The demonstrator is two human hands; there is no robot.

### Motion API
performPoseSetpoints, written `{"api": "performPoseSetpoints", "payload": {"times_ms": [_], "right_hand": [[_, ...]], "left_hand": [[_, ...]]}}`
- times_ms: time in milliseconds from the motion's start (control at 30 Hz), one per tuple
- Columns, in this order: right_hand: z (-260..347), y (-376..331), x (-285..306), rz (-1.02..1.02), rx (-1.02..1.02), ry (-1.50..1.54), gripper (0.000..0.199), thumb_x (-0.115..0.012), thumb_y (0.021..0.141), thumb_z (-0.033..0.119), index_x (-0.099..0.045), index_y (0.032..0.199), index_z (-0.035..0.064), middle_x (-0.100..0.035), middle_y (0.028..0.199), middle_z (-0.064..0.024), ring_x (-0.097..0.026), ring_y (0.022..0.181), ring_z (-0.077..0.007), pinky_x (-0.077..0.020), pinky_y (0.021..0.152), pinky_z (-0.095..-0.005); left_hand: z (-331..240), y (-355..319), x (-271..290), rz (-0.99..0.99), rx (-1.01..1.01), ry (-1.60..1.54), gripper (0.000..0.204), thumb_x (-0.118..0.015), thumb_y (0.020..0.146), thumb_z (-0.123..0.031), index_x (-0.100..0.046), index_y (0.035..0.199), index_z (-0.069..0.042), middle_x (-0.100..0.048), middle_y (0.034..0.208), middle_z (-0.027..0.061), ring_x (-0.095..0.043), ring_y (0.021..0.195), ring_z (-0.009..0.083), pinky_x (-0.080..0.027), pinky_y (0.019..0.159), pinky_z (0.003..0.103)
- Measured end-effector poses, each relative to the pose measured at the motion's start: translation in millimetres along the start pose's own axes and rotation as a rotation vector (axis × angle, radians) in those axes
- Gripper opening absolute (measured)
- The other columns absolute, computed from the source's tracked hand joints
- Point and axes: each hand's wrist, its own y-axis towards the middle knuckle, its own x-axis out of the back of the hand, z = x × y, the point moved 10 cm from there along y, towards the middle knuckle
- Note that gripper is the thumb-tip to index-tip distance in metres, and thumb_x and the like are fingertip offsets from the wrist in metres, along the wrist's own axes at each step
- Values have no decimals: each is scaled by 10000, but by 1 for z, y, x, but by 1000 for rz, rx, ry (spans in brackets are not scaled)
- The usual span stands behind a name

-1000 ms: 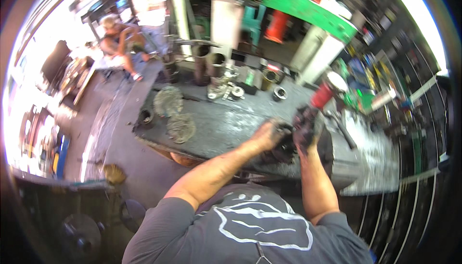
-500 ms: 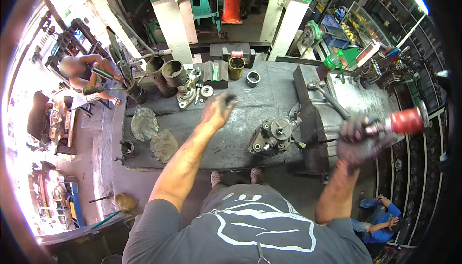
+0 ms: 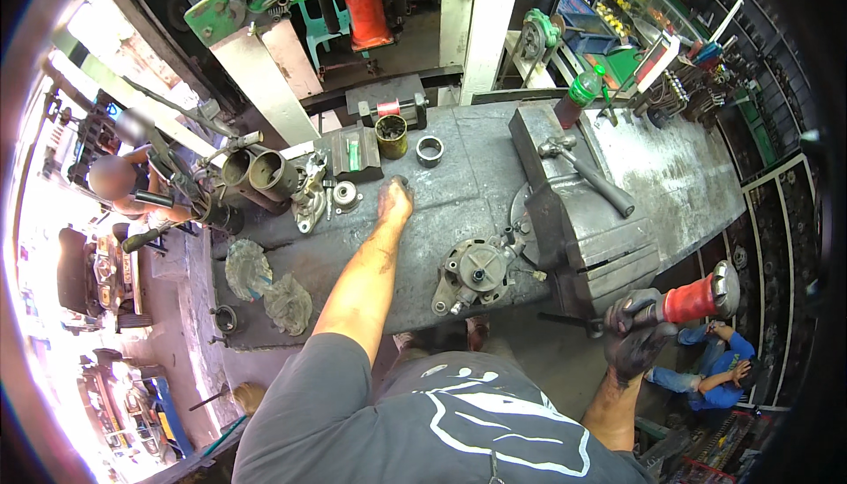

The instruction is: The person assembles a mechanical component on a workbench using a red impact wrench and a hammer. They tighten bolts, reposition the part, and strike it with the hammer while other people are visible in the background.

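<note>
Off the bench's right front corner, my right hand [image 3: 633,336], dark with grime, grips a red cylindrical tool with grey metal ends [image 3: 690,300]. Its exact kind does not show. My left arm reaches over the bench, and my left hand [image 3: 396,199] is closed low above the top; anything inside the fingers is hidden. Between my hands sits a round metal assembly [image 3: 476,269] resembling an alternator, with a shaft pointing up. A small pulley-like metal piece [image 3: 346,195] lies left of my left hand, and a metal ring [image 3: 430,150] lies beyond it.
A large grey vise [image 3: 600,250] fills the bench's right side, with a hammer [image 3: 593,175] on it. Tall metal cylinders [image 3: 273,177] and a yellowish can [image 3: 391,138] line the back. Crumpled plastic [image 3: 288,305] lies left. One person [image 3: 719,369] sits lower right, another far left.
My view has turned. My right hand has lowered with the red tool toward the bench's front corner. My left hand's fingers, stretched forward before, are now curled in.
</note>
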Motion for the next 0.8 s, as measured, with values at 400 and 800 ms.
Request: {"api": "performPoseSetpoints", "payload": {"times_ms": [400,800], "right_hand": [[-12,69,-119,215,68,278,936,-506,973,828,-449,1524,73,-501,780,-10,-444,624,-122,-392,591,-318],[95,96,-156,275,399,331,770,-541,1118,505,-213,1677,89,-531,909,-71,-522,620,-146,-489,560,-329]], "left_hand": [[-201,-211,186,110,-826,-496,463,-757,993,-167,-649,1428,-51,-724,1331,191,-716,1212,325,-572,1050,432],[-232,-259,206,110,-717,-342,219,-718,1014,-124,-753,1220,-58,-759,1178,196,-745,1071,367,-588,901,433]]}}
